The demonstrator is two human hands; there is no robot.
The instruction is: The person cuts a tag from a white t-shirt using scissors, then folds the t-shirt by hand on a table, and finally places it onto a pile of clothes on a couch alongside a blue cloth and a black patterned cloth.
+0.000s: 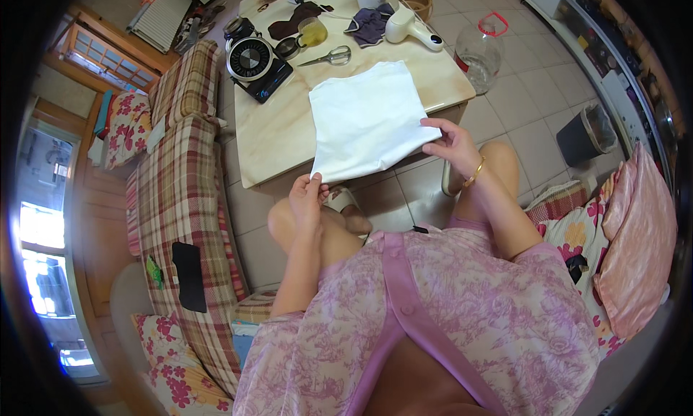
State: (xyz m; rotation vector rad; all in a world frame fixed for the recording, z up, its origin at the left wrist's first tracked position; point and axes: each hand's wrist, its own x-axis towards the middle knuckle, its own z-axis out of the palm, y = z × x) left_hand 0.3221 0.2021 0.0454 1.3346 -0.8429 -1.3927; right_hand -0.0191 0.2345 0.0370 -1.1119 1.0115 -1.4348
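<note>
A white cloth garment [368, 118] lies spread over the front of the marble-patterned table [265, 140], its near edge hanging past the tabletop. My left hand [307, 199] pinches its near left corner between thumb and fingers. At the near right corner, my right hand [455, 145] grips the fabric, with a gold bracelet on that wrist. The cloth looks taut between both hands and slightly wrinkled on the right. Beyond it lie open-bladed scissors [327, 57] with grey handles.
Behind are a portable stove [252, 61], a glass cup of yellow liquid [312, 32], dark cloth [371, 25] and a white handheld garment steamer [411, 28]. A large plastic bottle [479, 58] and a waste bin [584, 134] stand right. A plaid-covered sofa [173, 199] runs along the left.
</note>
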